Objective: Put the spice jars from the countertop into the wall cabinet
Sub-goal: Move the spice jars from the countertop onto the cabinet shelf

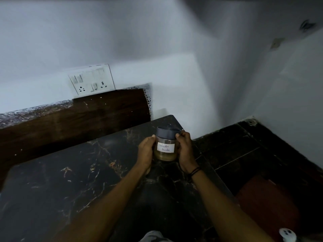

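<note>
Between the two hands, over the far right corner of the dark marble countertop (70, 180), sits the one spice jar (165, 145) in view. Going left to right: well off to the left of the hands, on the wall behind the counter, is a white switch and socket plate (91, 81), with a dark wooden backsplash (104, 110) below it. Nearer, the left hand (146, 151) cups the jar's left side, thumb tip up by the edge of the lid. The jar itself is clear glass with a dark grey lid (167, 132), a handwritten white label (165, 147) that seems to read coriander powder, and a layer of yellowish powder in its lower part. The right hand (185, 151) wraps the jar's right side, fingertips on the lid's rim, a dark band at the wrist. Both hands are closed around the jar, grasping it together. Whether its base touches the countertop or is just clear of it I cannot tell. To the right of the hands the counter ends and a dark tiled floor (253, 145) lies below.

I judge the step in hand to be the pick-up of this jar. No wall cabinet shows here, so the next move calls for lifting the jar upright, turning toward wherever the cabinet is, and probably freeing one hand for the door while the other keeps a firm hold on the smooth glass.
</note>
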The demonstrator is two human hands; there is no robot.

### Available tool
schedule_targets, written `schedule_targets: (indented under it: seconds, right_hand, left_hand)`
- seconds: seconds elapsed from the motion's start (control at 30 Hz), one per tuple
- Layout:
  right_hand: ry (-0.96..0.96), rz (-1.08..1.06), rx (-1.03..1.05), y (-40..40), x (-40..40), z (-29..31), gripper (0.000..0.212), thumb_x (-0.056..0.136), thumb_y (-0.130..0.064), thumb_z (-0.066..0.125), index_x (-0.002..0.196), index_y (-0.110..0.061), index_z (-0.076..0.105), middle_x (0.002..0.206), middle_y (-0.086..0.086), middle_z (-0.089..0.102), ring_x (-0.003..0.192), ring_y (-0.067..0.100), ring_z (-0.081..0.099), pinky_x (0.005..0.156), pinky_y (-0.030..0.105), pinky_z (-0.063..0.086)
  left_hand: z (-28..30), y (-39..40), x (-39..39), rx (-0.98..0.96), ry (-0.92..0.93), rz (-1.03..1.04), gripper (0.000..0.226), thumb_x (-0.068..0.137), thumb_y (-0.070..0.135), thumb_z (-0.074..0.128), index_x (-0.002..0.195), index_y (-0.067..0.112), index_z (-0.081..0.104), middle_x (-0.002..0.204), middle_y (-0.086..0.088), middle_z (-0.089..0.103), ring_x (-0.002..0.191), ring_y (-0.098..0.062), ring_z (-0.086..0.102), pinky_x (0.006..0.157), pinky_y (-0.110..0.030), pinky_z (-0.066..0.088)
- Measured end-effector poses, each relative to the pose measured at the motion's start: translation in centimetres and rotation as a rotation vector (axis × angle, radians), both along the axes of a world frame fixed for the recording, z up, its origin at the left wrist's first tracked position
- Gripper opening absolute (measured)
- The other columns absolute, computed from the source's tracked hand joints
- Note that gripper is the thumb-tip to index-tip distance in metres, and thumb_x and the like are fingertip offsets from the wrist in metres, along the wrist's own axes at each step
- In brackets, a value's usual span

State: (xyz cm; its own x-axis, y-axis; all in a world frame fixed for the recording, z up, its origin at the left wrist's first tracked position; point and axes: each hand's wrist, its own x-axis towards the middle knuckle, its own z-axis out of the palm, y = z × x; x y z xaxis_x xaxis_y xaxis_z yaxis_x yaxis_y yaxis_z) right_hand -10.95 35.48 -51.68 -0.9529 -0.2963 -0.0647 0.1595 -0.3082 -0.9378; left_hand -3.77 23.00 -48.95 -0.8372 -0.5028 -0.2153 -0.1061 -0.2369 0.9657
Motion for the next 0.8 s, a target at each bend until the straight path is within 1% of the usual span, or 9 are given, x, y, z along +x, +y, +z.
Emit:
schedule_targets:
  seconds: [0.17,0.33,0.4,0.47,0.57,0.63,0.7,0.77,0.8]
  right_hand:
    - [-0.018,0.038,0.024,0.0,1.9,0.5,0.03,0.083,-0.046,0.063,0.11,-0.032,0.06,0.111,0.0,0.071,0.099,0.023,0.07,0.072,0.032,0.058]
    - [0.044,0.094,-0.042,-0.2,2.1,3.7,0.036,0.087,-0.029,0.054,0.123,-0.026,0.057,0.118,0.006,0.069,0.106,0.026,0.067,0.078,0.035,0.057]
    - [0.096,0.134,-0.104,-0.5,1.8,5.9,0.041,0.087,-0.015,0.048,0.127,-0.024,0.057,0.117,0.006,0.069,0.106,0.024,0.067,0.079,0.034,0.057]
    - [0.129,0.163,-0.136,-0.9,1.4,8.4,0.049,0.085,-0.004,0.043,0.129,-0.021,0.056,0.115,0.006,0.071,0.104,0.022,0.068,0.079,0.033,0.057]
    - [0.226,0.154,-0.101,-1.5,0.9,13.0,0.055,0.077,-0.008,0.045,0.128,-0.023,0.057,0.115,0.004,0.07,0.105,0.02,0.067,0.084,0.037,0.058]
    - [0.286,0.128,-0.071,-1.9,0.4,15.6,0.058,0.075,-0.011,0.046,0.13,-0.025,0.056,0.119,0.006,0.068,0.108,0.021,0.065,0.088,0.04,0.056]
    - [0.33,0.103,-0.06,-2.2,-0.3,17.9,0.056,0.079,-0.012,0.047,0.133,-0.025,0.054,0.122,0.006,0.066,0.109,0.02,0.064,0.088,0.04,0.055]
    - [0.359,0.065,-0.068,-2.3,-0.9,19.7,0.047,0.09,-0.009,0.046,0.134,-0.024,0.05,0.124,0.007,0.063,0.11,0.021,0.062,0.087,0.038,0.056]
    - [0.366,0.047,-0.082,-2.4,-1.1,20.4,0.042,0.094,-0.007,0.045,0.132,-0.023,0.049,0.123,0.007,0.061,0.108,0.021,0.061,0.084,0.035,0.057]
  left_hand:
    - [-0.2,0.3,1.4,0.017,-0.037,0.02,0.035,0.101,0.028,0.047,0.106,-0.003,0.064,0.109,-0.025,0.069,0.099,-0.036,0.066,0.09,-0.05,0.054]
    - [2.8,0.0,0.8,-0.054,0.042,0.051,0.025,0.101,0.031,0.05,0.093,0.011,0.063,0.096,-0.013,0.068,0.089,-0.023,0.065,0.08,-0.041,0.054]
    - [4.8,-0.4,0.2,-0.072,0.093,0.068,0.022,0.102,0.029,0.05,0.091,0.013,0.06,0.09,-0.007,0.066,0.08,-0.013,0.065,0.069,-0.027,0.056]
    - [6.8,-0.8,-0.7,-0.104,0.137,0.1,0.021,0.103,0.027,0.049,0.088,0.014,0.057,0.083,-0.001,0.062,0.071,-0.005,0.061,0.056,-0.016,0.05]
    - [10.4,-1.4,-1.7,-0.168,0.213,0.119,0.021,0.103,0.027,0.048,0.088,0.014,0.055,0.083,0.0,0.06,0.071,-0.006,0.06,0.051,-0.011,0.047]
    - [12.9,-1.7,-2.3,-0.199,0.27,0.133,0.021,0.103,0.027,0.048,0.087,0.016,0.056,0.083,0.001,0.062,0.068,0.0,0.064,0.051,-0.011,0.048]
    - [15.4,-1.9,-2.7,-0.207,0.325,0.139,0.021,0.103,0.028,0.048,0.089,0.017,0.058,0.089,-0.003,0.067,0.076,-0.003,0.068,0.062,-0.019,0.055]
    - [17.7,-2.0,-2.9,-0.217,0.358,0.133,0.02,0.102,0.03,0.048,0.092,0.019,0.061,0.099,-0.007,0.069,0.092,-0.019,0.068,0.078,-0.038,0.058]
    - [18.6,-2.0,-2.9,-0.227,0.377,0.128,0.018,0.102,0.029,0.048,0.094,0.02,0.062,0.103,-0.008,0.07,0.096,-0.023,0.068,0.082,-0.043,0.058]
